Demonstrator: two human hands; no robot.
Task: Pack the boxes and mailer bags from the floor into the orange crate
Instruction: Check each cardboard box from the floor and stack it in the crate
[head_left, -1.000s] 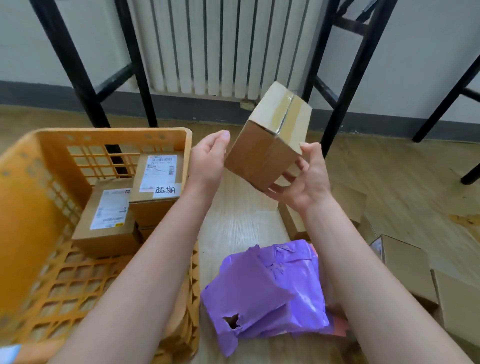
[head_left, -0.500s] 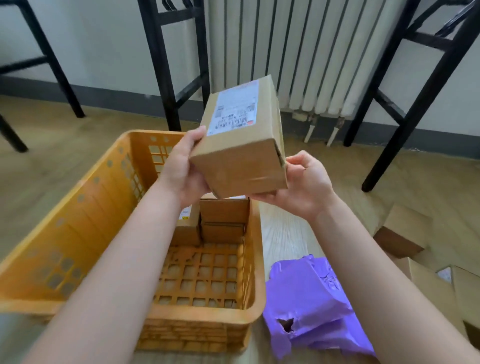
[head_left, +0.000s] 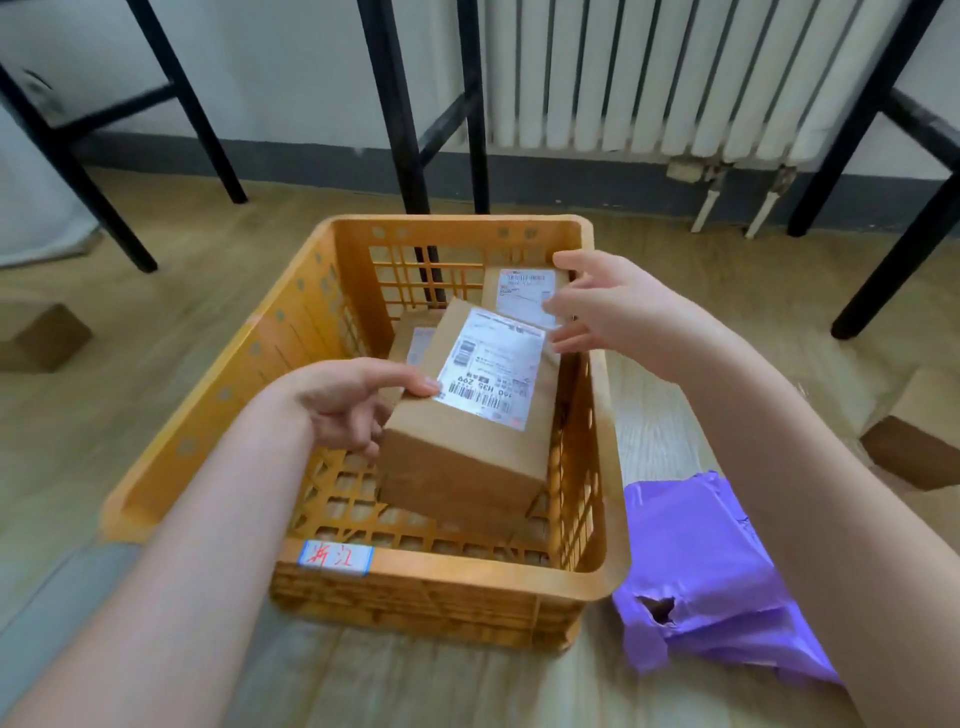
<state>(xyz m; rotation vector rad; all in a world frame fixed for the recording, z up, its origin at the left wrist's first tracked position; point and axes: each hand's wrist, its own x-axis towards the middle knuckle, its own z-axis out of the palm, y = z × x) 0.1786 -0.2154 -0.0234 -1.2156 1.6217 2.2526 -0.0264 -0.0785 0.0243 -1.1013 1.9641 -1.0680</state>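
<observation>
Head view, looking straight down into the orange crate (head_left: 249, 374). The left hand (head_left: 358, 410) grips the cardboard box (head_left: 467, 452) at its left edge, thumb on top by the shipping label and fingers curled underneath. The box sits tilted inside the crate, near end low against the mesh bottom. The right hand (head_left: 608, 312) is released, fingers straight, hovering just beside the box's far corner. Two labelled boxes (head_left: 524, 291) sit at the crate's far end. On the floor, a purple mailer bag (head_left: 701, 571) lies right beside the crate.
</observation>
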